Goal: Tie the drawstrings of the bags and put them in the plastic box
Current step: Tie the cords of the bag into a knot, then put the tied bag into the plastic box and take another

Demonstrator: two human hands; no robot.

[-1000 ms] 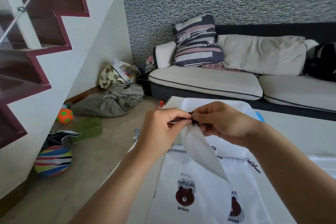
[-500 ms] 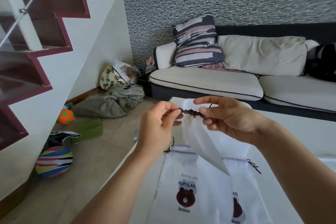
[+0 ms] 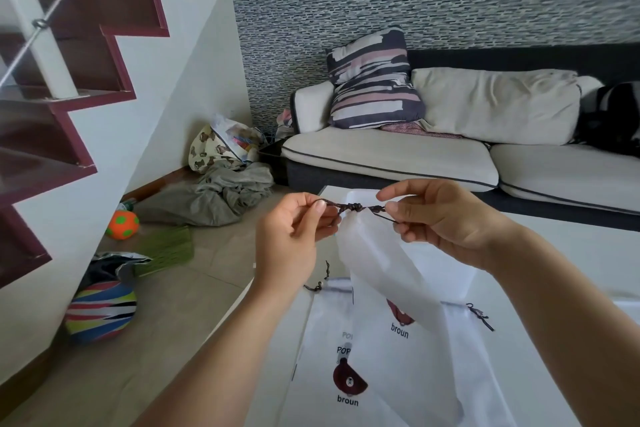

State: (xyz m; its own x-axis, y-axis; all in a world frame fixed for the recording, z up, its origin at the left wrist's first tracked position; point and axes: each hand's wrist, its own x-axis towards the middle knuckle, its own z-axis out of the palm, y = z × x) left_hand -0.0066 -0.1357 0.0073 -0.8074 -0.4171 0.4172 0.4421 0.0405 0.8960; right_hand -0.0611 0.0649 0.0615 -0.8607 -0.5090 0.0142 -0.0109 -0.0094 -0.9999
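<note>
Over the white table (image 3: 571,253), head view: left hand (image 3: 289,243) and right hand (image 3: 446,218), bunched together a second ago, now pull apart, each pinching an end of the dark brown drawstring (image 3: 349,207). Knot cinched; thin white fabric bag (image 3: 388,274) hangs below, ready for the translucent plastic box (image 3: 464,282).

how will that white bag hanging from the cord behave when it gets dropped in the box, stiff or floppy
Probably floppy: the white bag hangs limp from the drawstring, pinched by the left hand and right hand. Likely very light, since a thin cord carries it. It looks flat and see-through, so it should fold or crumple easily.
</note>
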